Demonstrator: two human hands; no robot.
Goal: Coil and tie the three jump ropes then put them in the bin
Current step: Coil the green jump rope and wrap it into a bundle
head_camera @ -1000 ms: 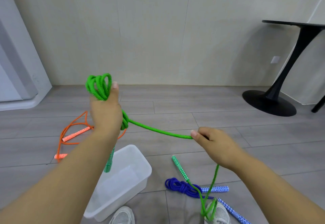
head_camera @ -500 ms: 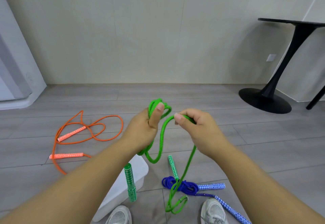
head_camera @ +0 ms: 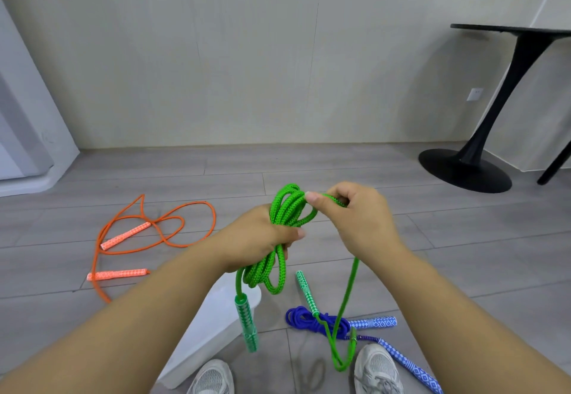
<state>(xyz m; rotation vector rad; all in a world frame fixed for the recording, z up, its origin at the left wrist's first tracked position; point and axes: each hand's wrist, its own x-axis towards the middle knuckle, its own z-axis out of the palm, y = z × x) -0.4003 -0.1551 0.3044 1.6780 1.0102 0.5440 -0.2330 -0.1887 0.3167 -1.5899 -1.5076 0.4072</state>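
Observation:
My left hand (head_camera: 258, 239) grips a bundle of loops of the green jump rope (head_camera: 289, 208) at chest height. My right hand (head_camera: 355, 217) pinches a strand of the same rope at the top of the bundle. One green handle (head_camera: 246, 322) hangs below my left hand; the other green handle (head_camera: 306, 291) hangs lower with slack rope looping down to my feet. The blue jump rope (head_camera: 312, 322) lies coiled on the floor by my right shoe. The orange jump rope (head_camera: 154, 226) lies loose on the floor at left. The white bin (head_camera: 213, 331) stands under my left forearm, mostly hidden.
My two grey shoes (head_camera: 377, 369) show at the bottom edge. A black pedestal table (head_camera: 463, 171) stands at the right by the wall. A white appliance or door base (head_camera: 24, 158) fills the left edge. Grey plank floor lies between.
My hands came together from wide apart. The stretched green strand now lies over the bundle as another loop, and the bundle has dropped from upper left to centre.

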